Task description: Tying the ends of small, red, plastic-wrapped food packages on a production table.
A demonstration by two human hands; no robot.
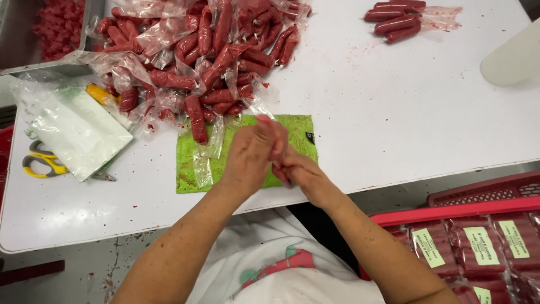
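Observation:
My left hand (249, 156) and my right hand (298, 170) are pressed together over a green cloth (188, 163) at the near edge of a white table (394, 112). Their fingers are closed around something small and reddish between them; most of it is hidden. A clear plastic bag (205, 163) lies on the cloth beside my left hand, with one red sausage (196, 119) at the cloth's far left corner. Behind the cloth sits a big heap of red sausages in clear bags (208, 50).
A white plastic packet (79, 132) and yellow-handled scissors (42, 163) lie at the left. A few bagged sausages (396, 19) rest at the far right. A red crate (484, 247) of labelled sausage packs stands low right. A metal tray (34, 34) holds more sausages far left.

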